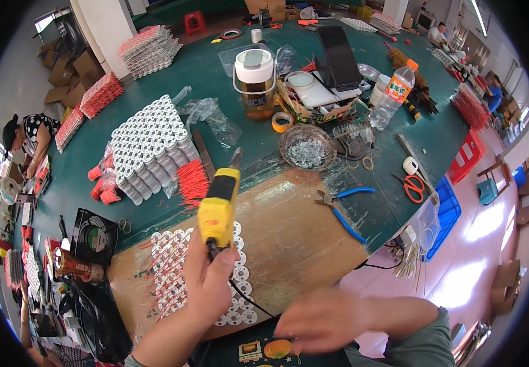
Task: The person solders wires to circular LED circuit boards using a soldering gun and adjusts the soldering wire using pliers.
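Observation:
My left hand (211, 282) is closed around the lower end of a yellow and black corded hand tool (218, 211) with a narrow metal tip pointing away from me. Its black cord runs down past my wrist. Under and beside this hand, rows of white ring-shaped pieces (244, 289) lie on a brown work board (295, 226); thin red wires cross the left rows. My right hand (319, 321) is blurred by motion at the board's near edge, so its fingers do not show clearly. Red cut wires (192, 181) lie in a bunch beyond the tool.
A tall block of stacked white spools (154, 144) stands at left. Farther right are a metal bowl of small parts (307, 148), blue-handled pliers (345, 211), orange-handled scissors (412, 188), a jug (256, 85) and a bottle (393, 95). A black fan (95, 235) sits left of the board.

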The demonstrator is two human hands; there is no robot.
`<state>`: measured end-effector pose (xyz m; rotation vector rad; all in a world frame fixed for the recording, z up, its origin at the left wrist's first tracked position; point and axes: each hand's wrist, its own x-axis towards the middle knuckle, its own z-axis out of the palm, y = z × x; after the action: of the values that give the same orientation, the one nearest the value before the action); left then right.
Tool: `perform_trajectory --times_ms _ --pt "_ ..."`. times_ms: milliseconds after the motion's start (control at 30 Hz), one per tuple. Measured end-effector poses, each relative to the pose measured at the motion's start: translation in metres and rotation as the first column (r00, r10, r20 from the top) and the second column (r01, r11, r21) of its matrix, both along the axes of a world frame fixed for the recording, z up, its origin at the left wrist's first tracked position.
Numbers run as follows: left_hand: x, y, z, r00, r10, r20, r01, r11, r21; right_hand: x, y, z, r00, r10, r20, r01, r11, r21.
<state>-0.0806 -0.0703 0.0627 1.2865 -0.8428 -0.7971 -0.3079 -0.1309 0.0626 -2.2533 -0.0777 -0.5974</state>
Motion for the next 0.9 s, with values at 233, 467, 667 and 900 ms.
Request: perform_trajectory --times_ms 233,467,667,900 --pt "-0.017 -0.016 0.012 0.769 -0.041 0.638 0.071 0.997 -0.022 0.033 0.019 -0.009 0.950 -0.272 -0.156 0.313 0.852 0.420" --pt "-0.037 -0.002 -0.013 0.554 0.005 0.832 0.134 0.986 -0.095 0.035 0.006 -0.024 0.929 -0.348 -0.124 0.309 0.550 0.776" --pt "-0.036 0.005 0.000 0.745 -0.098 0.660 0.204 0.975 -0.085 0.041 -0.009 -0.023 0.903 -0.429 -0.015 0.106 0.190 0.976" --pt "0.064 0.045 0.002 0.671 -0.006 0.741 -0.055 0.997 0.057 0.005 -0.021 -0.056 0.946 -0.323 0.014 0.036 0.150 0.988"
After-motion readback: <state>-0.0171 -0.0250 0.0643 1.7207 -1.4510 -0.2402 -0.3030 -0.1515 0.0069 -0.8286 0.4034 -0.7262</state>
